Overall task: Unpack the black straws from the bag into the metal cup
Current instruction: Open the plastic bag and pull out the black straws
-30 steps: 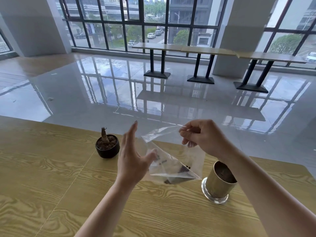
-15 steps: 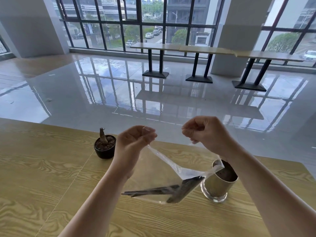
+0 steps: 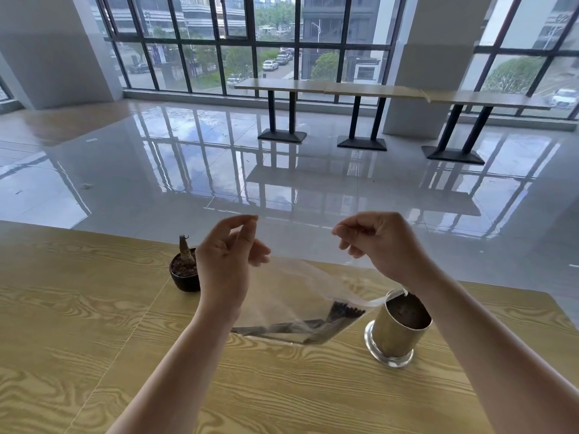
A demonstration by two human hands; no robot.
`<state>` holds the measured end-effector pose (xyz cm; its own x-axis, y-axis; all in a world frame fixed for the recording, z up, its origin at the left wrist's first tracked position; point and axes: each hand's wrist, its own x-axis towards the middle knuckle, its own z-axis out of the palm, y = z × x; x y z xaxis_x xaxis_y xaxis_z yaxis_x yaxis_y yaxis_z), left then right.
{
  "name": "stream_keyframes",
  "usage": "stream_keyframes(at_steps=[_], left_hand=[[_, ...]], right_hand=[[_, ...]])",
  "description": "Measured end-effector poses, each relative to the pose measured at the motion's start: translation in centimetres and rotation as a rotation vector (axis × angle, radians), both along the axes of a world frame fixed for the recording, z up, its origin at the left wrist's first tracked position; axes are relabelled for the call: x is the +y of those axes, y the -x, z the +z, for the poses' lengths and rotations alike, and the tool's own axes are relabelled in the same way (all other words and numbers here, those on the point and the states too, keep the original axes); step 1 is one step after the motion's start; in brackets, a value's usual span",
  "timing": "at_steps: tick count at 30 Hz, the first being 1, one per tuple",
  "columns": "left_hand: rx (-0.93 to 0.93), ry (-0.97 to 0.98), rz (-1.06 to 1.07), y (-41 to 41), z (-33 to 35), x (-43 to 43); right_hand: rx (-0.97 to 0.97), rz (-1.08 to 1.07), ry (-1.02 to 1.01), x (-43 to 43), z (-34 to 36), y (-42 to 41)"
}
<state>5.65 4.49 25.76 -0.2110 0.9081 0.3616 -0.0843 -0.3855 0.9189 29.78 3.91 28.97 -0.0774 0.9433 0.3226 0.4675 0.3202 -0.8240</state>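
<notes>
Hanging above the table near its far edge, the bag held the straws bunched at its bottom, just left of the cup. Left hand and right hand each pinched one top lip. Best: part the lips evenly, keep the mouth up, avoid spilling.

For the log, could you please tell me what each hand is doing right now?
Left hand: pinched shut on the clear bag, at its top edge.
Right hand: pinched shut on the same bag's top edge.
</notes>
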Motion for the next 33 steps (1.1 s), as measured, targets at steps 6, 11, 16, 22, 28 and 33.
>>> stream_keyframes(at_steps=[6, 11, 16, 22, 28, 33], left_hand=[[0.087, -0.020, -0.009, -0.1, 0.3, 0.1], [0.145, 0.045, -0.087, 0.4, 0.3, 0.2], [0.024, 0.033, -0.052, 0.1, 0.3, 0.2], [-0.073, 0.057, 0.002, 1.0, 0.7, 0.5], [-0.076, 0.054, 0.051, 1.8, 1.0, 0.6], [-0.076, 0.037, 0.047, 1.9, 1.5, 0.2]], right_hand=[[-0.047, -0.003, -0.042, -0.1, -0.2, 0.0], [-0.082, 0.002, -0.049, -0.4, 0.4, -0.1], [-0.137, -0.012, -0.074, -1.0, 0.4, -0.3], [-0.371, -0.102, -0.091, -2.2, -1.0, -2.0], [-0.318, -0.150, -0.074, -2.6, -1.7, -2.6], [-0.502, -0.109, -0.008, -2.3, -3.0, -1.8]])
